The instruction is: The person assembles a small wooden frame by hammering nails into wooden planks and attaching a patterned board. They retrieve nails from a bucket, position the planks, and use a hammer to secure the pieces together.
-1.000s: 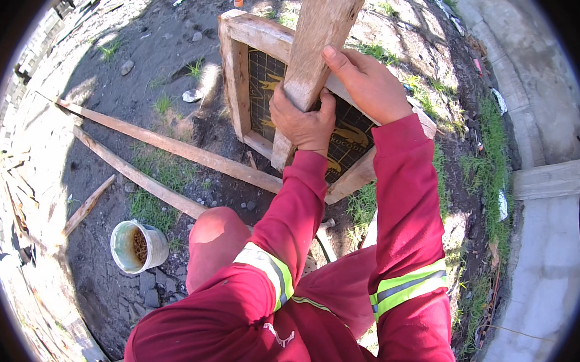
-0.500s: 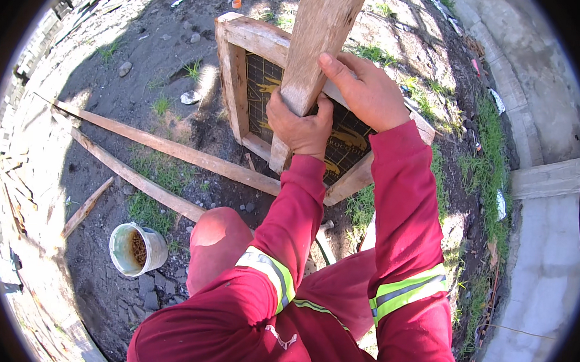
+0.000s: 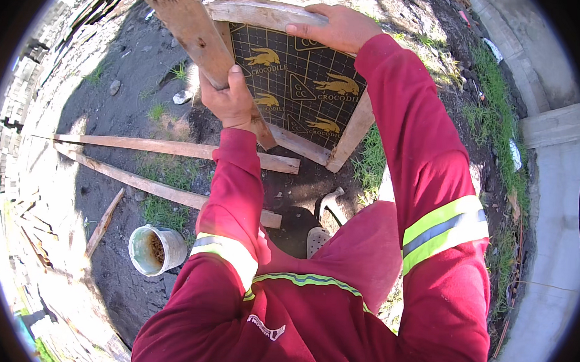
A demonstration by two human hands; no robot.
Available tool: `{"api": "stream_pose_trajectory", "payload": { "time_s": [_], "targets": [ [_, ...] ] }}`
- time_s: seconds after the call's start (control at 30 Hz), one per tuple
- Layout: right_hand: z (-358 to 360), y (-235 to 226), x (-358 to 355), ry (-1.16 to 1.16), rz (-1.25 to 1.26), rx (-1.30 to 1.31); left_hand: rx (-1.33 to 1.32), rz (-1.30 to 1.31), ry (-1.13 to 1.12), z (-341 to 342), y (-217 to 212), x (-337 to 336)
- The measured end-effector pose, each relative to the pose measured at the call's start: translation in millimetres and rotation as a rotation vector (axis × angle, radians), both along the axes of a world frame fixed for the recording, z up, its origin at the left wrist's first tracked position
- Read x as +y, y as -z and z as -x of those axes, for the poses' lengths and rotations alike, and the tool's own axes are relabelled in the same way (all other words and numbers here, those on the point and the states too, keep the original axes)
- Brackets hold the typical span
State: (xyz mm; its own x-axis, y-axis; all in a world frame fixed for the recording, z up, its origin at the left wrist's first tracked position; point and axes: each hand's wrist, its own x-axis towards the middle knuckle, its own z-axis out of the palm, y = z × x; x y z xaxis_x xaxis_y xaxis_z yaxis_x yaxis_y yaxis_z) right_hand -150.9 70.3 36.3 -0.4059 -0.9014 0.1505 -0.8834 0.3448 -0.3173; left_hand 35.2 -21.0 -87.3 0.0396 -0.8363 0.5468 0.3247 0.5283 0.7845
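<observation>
Across the upper middle of the frame stands the framed panel [image 3: 300, 84], dark sheet with yellow animal prints facing you inside a timber rim, its lower corner down in the dirt so it leans. Your right hand [image 3: 335, 29], top centre, lies over the upper rail with fingers curled on the edge, apparently to steady that lean. From the upper left a rough wooden post [image 3: 193, 28] slants down over the panel's left side; your left hand [image 3: 229, 101] is wrapped tight around it, thumb up. Two long planks [image 3: 168, 148] lie crossing at left, and a small bucket [image 3: 154, 249] sits lower left.
</observation>
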Motion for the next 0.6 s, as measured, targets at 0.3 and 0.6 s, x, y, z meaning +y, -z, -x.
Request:
{"api": "stream_pose_trajectory", "payload": {
  "time_s": [0.3,0.6],
  "targets": [
    [91.4,9.2,42.9,0.094,0.529,-0.014,-0.494,0.517,-0.179,-129.6,-85.5,-117.6],
    [29.8,304.1,309.8,0.667,-0.648,-0.327,-0.877,-0.237,0.292,-176.5,-121.5,-134.0]
  ]
}}
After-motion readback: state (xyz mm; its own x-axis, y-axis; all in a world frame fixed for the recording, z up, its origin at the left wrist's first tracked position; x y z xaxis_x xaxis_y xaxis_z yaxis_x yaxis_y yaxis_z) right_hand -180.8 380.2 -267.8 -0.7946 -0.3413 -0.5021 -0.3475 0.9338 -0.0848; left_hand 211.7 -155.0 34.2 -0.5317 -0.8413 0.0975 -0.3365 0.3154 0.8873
